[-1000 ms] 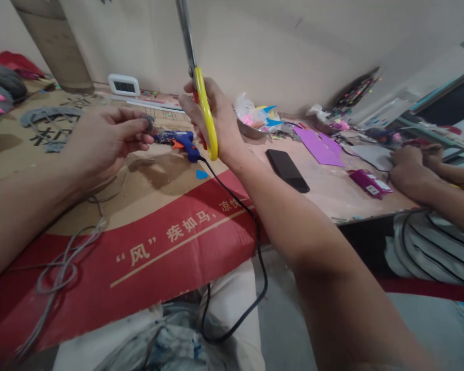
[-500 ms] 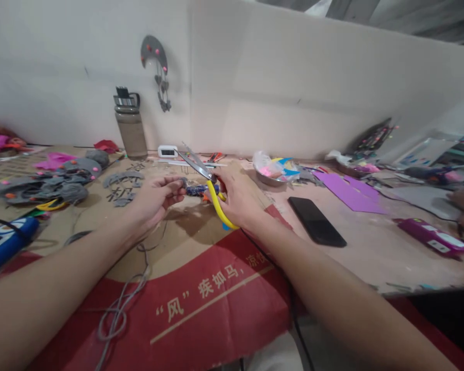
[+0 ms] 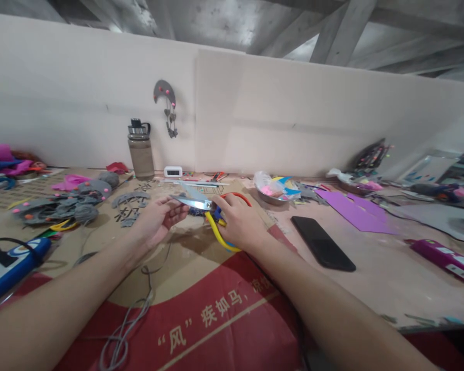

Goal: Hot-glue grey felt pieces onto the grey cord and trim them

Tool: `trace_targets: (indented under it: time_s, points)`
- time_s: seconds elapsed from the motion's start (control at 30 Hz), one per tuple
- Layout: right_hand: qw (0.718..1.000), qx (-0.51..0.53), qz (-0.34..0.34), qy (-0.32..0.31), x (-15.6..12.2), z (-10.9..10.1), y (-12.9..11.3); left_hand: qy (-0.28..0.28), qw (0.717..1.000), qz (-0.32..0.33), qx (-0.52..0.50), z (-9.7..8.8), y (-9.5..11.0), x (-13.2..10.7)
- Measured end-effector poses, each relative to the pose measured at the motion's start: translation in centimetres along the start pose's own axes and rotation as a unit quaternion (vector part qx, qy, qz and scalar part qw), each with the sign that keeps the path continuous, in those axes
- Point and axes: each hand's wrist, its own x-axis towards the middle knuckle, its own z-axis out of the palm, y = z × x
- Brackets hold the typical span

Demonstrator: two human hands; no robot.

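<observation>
My right hand (image 3: 242, 221) is closed around the handles of a pair of scissors (image 3: 201, 204) with yellow and red grips. The blades point left, and their tips reach the fingers of my left hand (image 3: 160, 219). Thumb and fingertips of that hand are pinched together on a small grey piece, mostly hidden now by blade and fingers. A thin grey cord (image 3: 149, 281) runs from beneath the left hand down to a loose tangle on the cardboard (image 3: 178, 283). Behind the scissors lies a dark blue bundle (image 3: 197, 212), largely covered.
Grey felt pieces (image 3: 77, 201) and a water bottle (image 3: 141, 157) stand to the left. A small white clock (image 3: 173, 171) sits by the wall. On the right are a bowl (image 3: 272, 198) of scraps, a phone (image 3: 322, 243), purple sheets (image 3: 351, 211) and a magenta device (image 3: 446, 260).
The view has tilted up, so everything sits lower. The scissors have swung from pointing up-left to nearly level, their blades closer together and at the left fingertips. The left hand keeps its pinch.
</observation>
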Motion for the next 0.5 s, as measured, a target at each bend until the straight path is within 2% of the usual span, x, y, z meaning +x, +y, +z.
trace_targets:
  time_s: [0.1, 0.4, 0.5]
  points:
    - [1.0, -0.024, -0.001, -0.009, 0.03, -0.08, -0.16, -0.001, 1.0, -0.005, 0.012, 0.21, 0.08, -0.21]
    - [0.999, -0.043, -0.009, -0.008, 0.01, 0.1, -0.15, -0.089, 0.996, -0.017, 0.021, -0.24, -0.19, -0.15]
    - [0.999, -0.042, -0.006, -0.011, 0.01, 0.12, -0.24, -0.093, 0.996, -0.014, -0.004, -0.34, -0.19, -0.12]
